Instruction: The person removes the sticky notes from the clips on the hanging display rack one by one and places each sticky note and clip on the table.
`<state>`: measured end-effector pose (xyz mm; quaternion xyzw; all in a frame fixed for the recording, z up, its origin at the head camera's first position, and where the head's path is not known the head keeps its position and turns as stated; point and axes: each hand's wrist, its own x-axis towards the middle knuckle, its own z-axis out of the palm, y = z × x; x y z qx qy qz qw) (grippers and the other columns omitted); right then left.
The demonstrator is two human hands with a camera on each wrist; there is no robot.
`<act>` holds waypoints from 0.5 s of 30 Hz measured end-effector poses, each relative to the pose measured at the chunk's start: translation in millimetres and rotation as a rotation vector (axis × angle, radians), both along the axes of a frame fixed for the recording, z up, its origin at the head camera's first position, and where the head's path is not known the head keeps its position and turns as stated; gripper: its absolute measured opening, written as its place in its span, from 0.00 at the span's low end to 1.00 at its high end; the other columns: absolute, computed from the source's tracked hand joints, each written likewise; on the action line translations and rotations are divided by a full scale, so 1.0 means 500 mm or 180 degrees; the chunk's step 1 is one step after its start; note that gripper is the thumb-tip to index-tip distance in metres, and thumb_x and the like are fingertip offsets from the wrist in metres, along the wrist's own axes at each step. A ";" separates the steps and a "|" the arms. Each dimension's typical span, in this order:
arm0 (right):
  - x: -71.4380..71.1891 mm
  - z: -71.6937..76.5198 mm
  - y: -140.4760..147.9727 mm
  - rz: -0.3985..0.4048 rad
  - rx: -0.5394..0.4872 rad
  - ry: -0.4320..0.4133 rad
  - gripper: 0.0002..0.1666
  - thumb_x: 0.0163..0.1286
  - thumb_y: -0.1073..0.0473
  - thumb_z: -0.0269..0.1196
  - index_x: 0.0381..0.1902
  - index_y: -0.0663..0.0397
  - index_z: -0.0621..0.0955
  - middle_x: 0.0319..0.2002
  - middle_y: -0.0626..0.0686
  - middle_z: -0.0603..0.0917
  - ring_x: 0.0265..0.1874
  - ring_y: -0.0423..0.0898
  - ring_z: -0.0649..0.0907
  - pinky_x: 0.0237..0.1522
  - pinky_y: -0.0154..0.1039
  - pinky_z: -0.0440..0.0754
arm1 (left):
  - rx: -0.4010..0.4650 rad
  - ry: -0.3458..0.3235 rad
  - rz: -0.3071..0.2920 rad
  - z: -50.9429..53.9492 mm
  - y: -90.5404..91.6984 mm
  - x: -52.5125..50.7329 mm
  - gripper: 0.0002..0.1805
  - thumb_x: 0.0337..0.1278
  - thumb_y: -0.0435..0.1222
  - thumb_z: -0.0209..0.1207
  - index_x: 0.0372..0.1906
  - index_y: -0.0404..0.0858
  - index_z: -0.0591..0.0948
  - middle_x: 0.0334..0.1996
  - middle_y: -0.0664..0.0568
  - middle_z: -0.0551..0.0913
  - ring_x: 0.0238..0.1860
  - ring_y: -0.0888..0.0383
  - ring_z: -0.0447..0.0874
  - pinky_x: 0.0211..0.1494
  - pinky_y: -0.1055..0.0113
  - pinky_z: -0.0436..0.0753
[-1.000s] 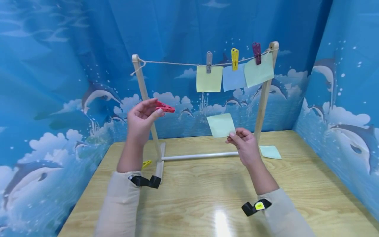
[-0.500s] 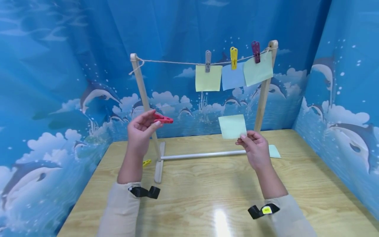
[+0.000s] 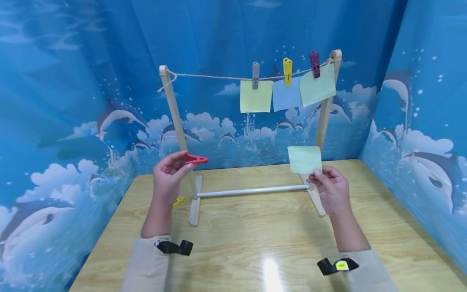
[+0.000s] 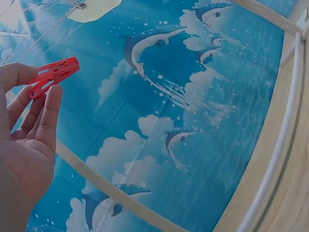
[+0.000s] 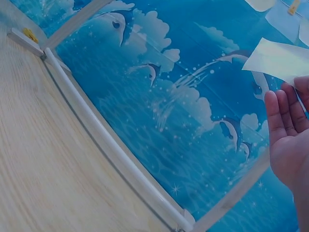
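My left hand (image 3: 168, 177) pinches a red clothespin (image 3: 197, 159) between thumb and fingers, in front of the rack's left post. The left wrist view shows the same clothespin (image 4: 54, 76) at the fingertips. With thumb and fingers my right hand (image 3: 333, 190) holds a pale green paper square (image 3: 305, 159) by its lower right corner, before the right post. Above, a string (image 3: 211, 76) runs between the posts. A grey clothespin (image 3: 255, 76) pins a yellow paper (image 3: 256, 97) there, a yellow clothespin (image 3: 287, 71) a blue paper (image 3: 286, 95), and a purple clothespin (image 3: 314, 65) a light green paper (image 3: 317, 87).
The rack has wooden posts (image 3: 174, 109) on feet, joined low down by a white bar (image 3: 251, 191). A second yellow clothespin (image 3: 178, 201) lies on the wooden table (image 3: 233, 239) by the left foot. A blue dolphin-print curtain (image 3: 219, 36) hangs behind and at the sides.
My right hand has carried the paper square rightward and slightly down, now covering the loose paper on the table. My left hand has lowered with the red clothespin.
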<state>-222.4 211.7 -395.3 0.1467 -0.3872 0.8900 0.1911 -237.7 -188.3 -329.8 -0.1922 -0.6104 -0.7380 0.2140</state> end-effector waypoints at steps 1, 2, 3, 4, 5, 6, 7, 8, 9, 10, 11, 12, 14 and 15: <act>0.001 -0.002 0.005 0.0014 -0.0017 0.0032 0.11 0.67 0.80 0.55 0.34 0.68 0.82 0.29 0.59 0.85 0.28 0.48 0.86 0.34 0.36 0.86 | -0.0002 -0.0026 0.0026 -0.003 -0.002 0.002 0.17 0.56 0.23 0.64 0.52 0.24 0.79 0.42 0.45 0.86 0.43 0.54 0.85 0.49 0.67 0.83; 0.001 -0.005 0.010 0.0022 -0.0025 0.0056 0.11 0.67 0.81 0.54 0.34 0.68 0.82 0.29 0.59 0.85 0.28 0.49 0.86 0.35 0.36 0.86 | -0.0021 -0.0041 0.0056 -0.006 -0.004 0.004 0.18 0.56 0.23 0.64 0.52 0.22 0.78 0.43 0.45 0.85 0.44 0.54 0.84 0.50 0.67 0.83; 0.003 -0.007 0.015 0.0021 -0.0026 0.0075 0.11 0.67 0.81 0.54 0.34 0.69 0.82 0.30 0.59 0.85 0.28 0.49 0.86 0.35 0.36 0.86 | -0.0022 -0.0066 0.0070 -0.009 -0.006 0.006 0.19 0.56 0.23 0.64 0.53 0.20 0.77 0.43 0.45 0.86 0.44 0.54 0.85 0.50 0.67 0.83; 0.004 -0.010 0.020 0.0017 -0.0032 0.0089 0.11 0.67 0.81 0.54 0.35 0.69 0.82 0.30 0.60 0.85 0.29 0.49 0.86 0.35 0.37 0.86 | -0.0021 -0.0099 0.0084 -0.013 -0.008 0.009 0.20 0.56 0.22 0.64 0.53 0.19 0.75 0.42 0.46 0.86 0.44 0.54 0.84 0.50 0.68 0.83; 0.006 -0.013 0.025 0.0007 -0.0041 0.0095 0.11 0.67 0.81 0.54 0.35 0.70 0.82 0.30 0.60 0.85 0.29 0.49 0.85 0.35 0.37 0.86 | -0.0015 -0.0133 0.0099 -0.016 -0.010 0.012 0.20 0.56 0.22 0.64 0.53 0.18 0.75 0.42 0.45 0.85 0.44 0.54 0.84 0.50 0.67 0.83; 0.008 -0.016 0.030 -0.0013 -0.0042 0.0084 0.10 0.67 0.81 0.54 0.35 0.70 0.82 0.30 0.60 0.84 0.29 0.49 0.85 0.35 0.37 0.86 | -0.0022 -0.0169 0.0127 -0.020 -0.012 0.014 0.20 0.55 0.23 0.64 0.53 0.18 0.75 0.43 0.45 0.85 0.44 0.54 0.84 0.50 0.67 0.83; 0.010 -0.018 0.035 -0.0038 -0.0031 0.0065 0.10 0.67 0.81 0.54 0.34 0.70 0.82 0.29 0.60 0.84 0.29 0.49 0.85 0.34 0.37 0.86 | 0.0004 -0.0201 0.0131 -0.024 -0.015 0.016 0.20 0.55 0.22 0.64 0.53 0.18 0.74 0.43 0.45 0.85 0.45 0.54 0.84 0.51 0.67 0.83; 0.012 -0.021 0.040 -0.0072 -0.0024 0.0033 0.10 0.67 0.80 0.55 0.34 0.70 0.82 0.29 0.60 0.84 0.29 0.49 0.85 0.34 0.37 0.86 | 0.0011 -0.0240 0.0152 -0.028 -0.017 0.018 0.20 0.55 0.22 0.64 0.52 0.18 0.75 0.43 0.45 0.85 0.45 0.54 0.84 0.51 0.67 0.83; 0.014 -0.023 0.045 -0.0098 -0.0025 0.0000 0.10 0.67 0.80 0.55 0.34 0.70 0.82 0.28 0.60 0.84 0.28 0.49 0.85 0.34 0.37 0.86 | 0.0033 -0.0291 0.0164 -0.032 -0.020 0.020 0.19 0.55 0.22 0.64 0.52 0.19 0.76 0.43 0.45 0.85 0.45 0.54 0.84 0.51 0.67 0.83; 0.016 -0.025 0.049 -0.0119 -0.0027 -0.0032 0.10 0.67 0.80 0.55 0.33 0.70 0.82 0.28 0.60 0.84 0.28 0.49 0.85 0.33 0.37 0.86 | 0.0051 -0.0328 0.0176 -0.036 -0.022 0.021 0.18 0.54 0.22 0.64 0.51 0.20 0.76 0.43 0.45 0.85 0.46 0.54 0.84 0.51 0.67 0.82; 0.018 -0.026 0.053 -0.0140 -0.0030 -0.0063 0.10 0.67 0.80 0.55 0.33 0.70 0.82 0.27 0.60 0.84 0.27 0.48 0.85 0.33 0.37 0.86 | 0.0070 -0.0364 0.0190 -0.041 -0.025 0.022 0.17 0.54 0.22 0.64 0.50 0.22 0.78 0.43 0.44 0.85 0.46 0.53 0.84 0.52 0.66 0.82; 0.020 -0.028 0.057 -0.0165 -0.0018 -0.0090 0.10 0.66 0.80 0.55 0.33 0.70 0.82 0.27 0.60 0.84 0.26 0.48 0.85 0.33 0.36 0.86 | 0.0067 -0.0402 0.0209 -0.045 -0.028 0.024 0.16 0.54 0.22 0.64 0.50 0.24 0.79 0.43 0.45 0.85 0.46 0.54 0.84 0.51 0.66 0.82; 0.024 -0.031 0.064 -0.0196 -0.0006 -0.0112 0.09 0.66 0.81 0.56 0.33 0.69 0.81 0.27 0.60 0.84 0.26 0.48 0.85 0.32 0.37 0.86 | 0.0088 -0.0472 0.0236 -0.053 -0.033 0.026 0.15 0.54 0.22 0.65 0.48 0.28 0.80 0.43 0.45 0.85 0.46 0.54 0.84 0.51 0.66 0.83; 0.025 -0.032 0.067 -0.0215 0.0000 -0.0106 0.09 0.66 0.81 0.56 0.34 0.69 0.81 0.27 0.60 0.84 0.26 0.48 0.85 0.32 0.37 0.87 | 0.0093 -0.0506 0.0254 -0.057 -0.036 0.028 0.15 0.54 0.21 0.64 0.48 0.29 0.81 0.43 0.45 0.85 0.46 0.54 0.84 0.51 0.66 0.83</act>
